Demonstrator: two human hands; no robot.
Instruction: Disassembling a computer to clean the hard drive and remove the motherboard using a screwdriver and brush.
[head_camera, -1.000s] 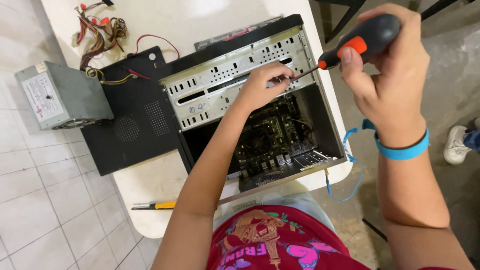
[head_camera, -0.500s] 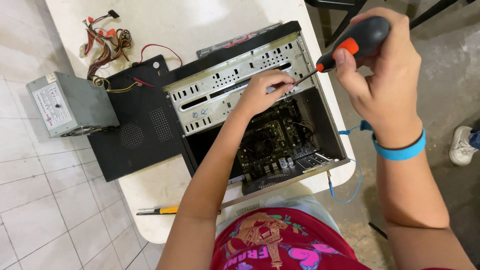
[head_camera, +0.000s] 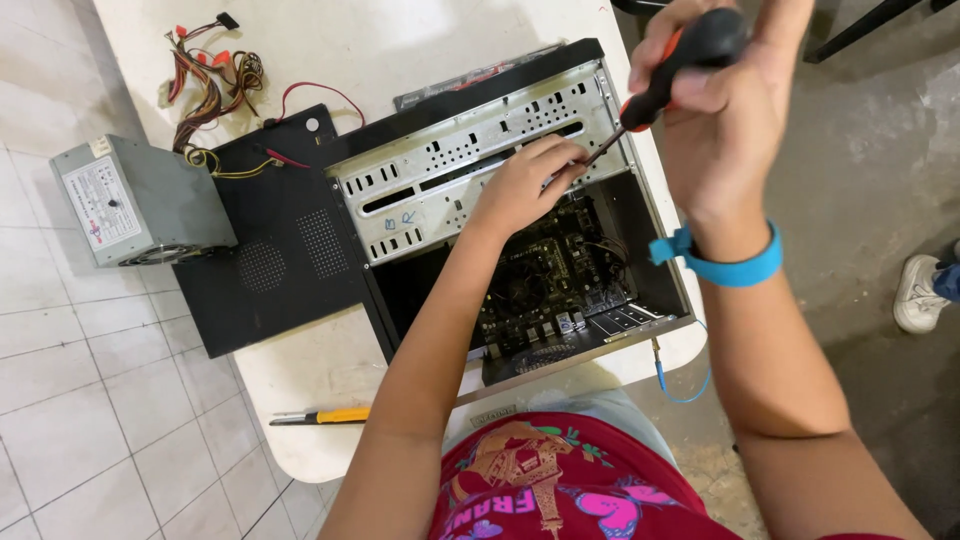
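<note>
View from above of an opened computer case (head_camera: 470, 160) lying on its side on a white surface (head_camera: 400, 40). The right hand (head_camera: 715, 110) has its grip clenched around the black and orange handle of a screwdriver (head_camera: 670, 75), whose shaft slants down and to the left so that the tip meets the perforated metal drive bracket near the far right corner of the case. The left hand (head_camera: 525, 185) rests on that same bracket just beside the screwdriver tip, with its fingers (head_camera: 560, 160) curled and pinched close to the tip; whether they hold a screw or other small part cannot be told. A blue band (head_camera: 725, 265) circles the right wrist. Inside the case, below the bracket, the dark circuit board (head_camera: 555, 275) is exposed. The black side panel (head_camera: 275, 255) of the case lies flat on the surface to the left, touching the case. A grey power supply box (head_camera: 140, 200) sits at the left edge of that panel and overhangs the tiled floor (head_camera: 90, 400), with a bundle of coloured wires (head_camera: 215, 85) trailing from it across the surface. A second tool with a yellow handle (head_camera: 325, 415) lies at the near edge of the surface, well apart from both hands. The person's red printed shirt (head_camera: 560, 485) shows at the bottom.
</note>
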